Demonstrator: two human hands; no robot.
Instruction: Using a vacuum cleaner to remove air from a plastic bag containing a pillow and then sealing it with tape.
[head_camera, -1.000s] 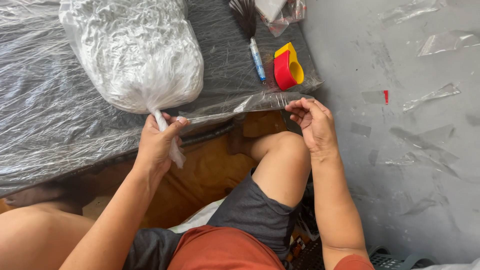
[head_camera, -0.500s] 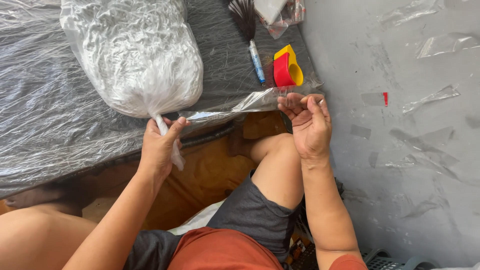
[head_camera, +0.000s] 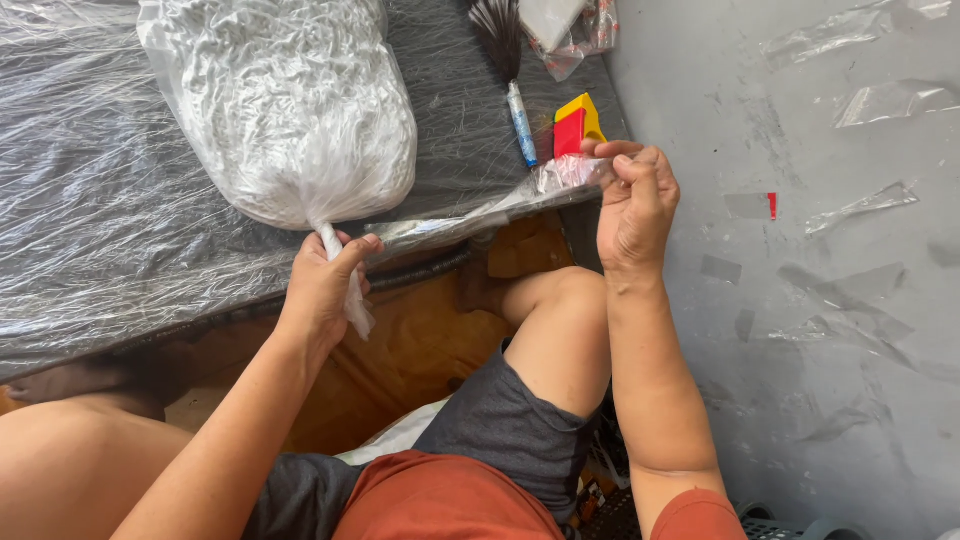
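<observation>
Right now my left hand (head_camera: 325, 285) is clenched around the twisted neck of a clear plastic bag (head_camera: 290, 110), thumb laid over the top and fingers curled beneath, just at the near edge of the tabletop (head_camera: 90, 270). A short tail of the neck hangs out below my fist, over the edge. The bag is stuffed with white shredded stuff and lies on its side on the tabletop, its fat body running away from my hand toward the far edge.

From my left thumb a strip of clear tape (head_camera: 470, 215) stretches tight along the near edge toward the right corner. My right hand (head_camera: 635, 205) is grasping the other end of it, pinched between thumb and fingertips, where the tape bunches up crinkled and shiny. That hand is raised just off the right corner, with my wrist and forearm dropping down past my bent knee (head_camera: 565, 300).

Beyond my right hand, touching or almost touching my fingertips, sits a red and yellow tape dispenser (head_camera: 575, 125) on the tabletop near its right edge. Just to its left lies a dark feathery brush (head_camera: 505, 60) with a blue and white handle, pointing toward the near edge. Wrinkled plastic film covers the whole dark tabletop. At the far right corner lies a small heap of clear packets (head_camera: 570, 30). To the right stands a grey wall (head_camera: 800, 300) with bits of clear tape stuck to it.
</observation>
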